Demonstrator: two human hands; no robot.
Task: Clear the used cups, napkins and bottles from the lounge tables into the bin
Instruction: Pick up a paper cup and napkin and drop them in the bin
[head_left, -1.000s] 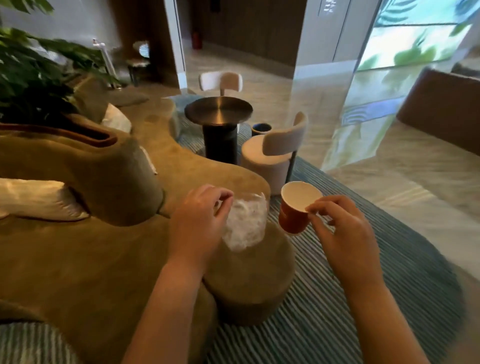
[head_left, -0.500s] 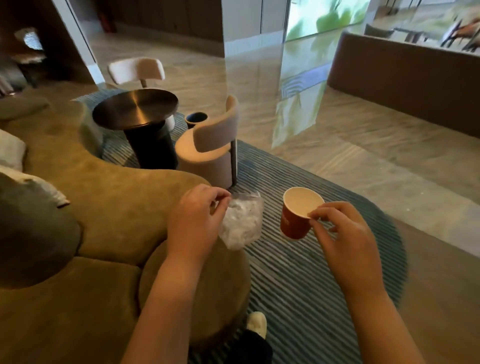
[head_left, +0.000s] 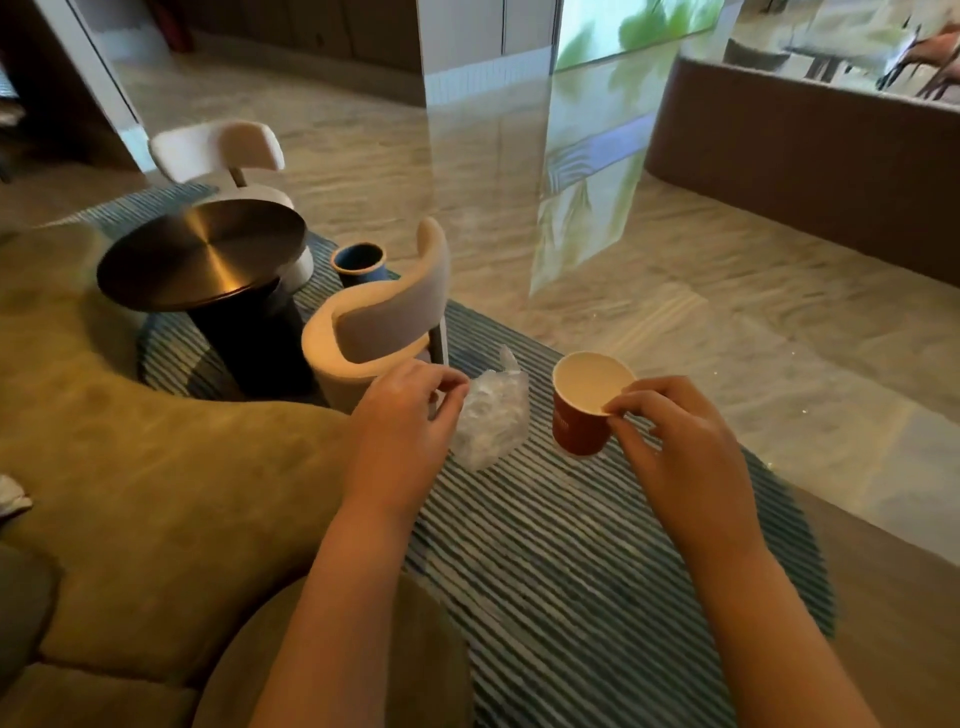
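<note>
Two hands carried rubbish above a striped rug (head_left: 571, 571).
The left hand (head_left: 405, 431) pinched a crumpled clear plastic bag (head_left: 491, 415); the right hand (head_left: 675, 441) pinched a red paper cup (head_left: 579, 415) by its rim.

Looks like a lounge or lobby: curved olive sofa (head_left: 171, 467) at 9 o'clock, round metal-topped side table (head_left: 202, 254) at 10 o'clock flanked by pale upholstered chairs (head_left: 384, 322), striped rug (head_left: 571, 571) underfoot, polished stone floor (head_left: 701, 312) toward 1 o'clock.
</note>
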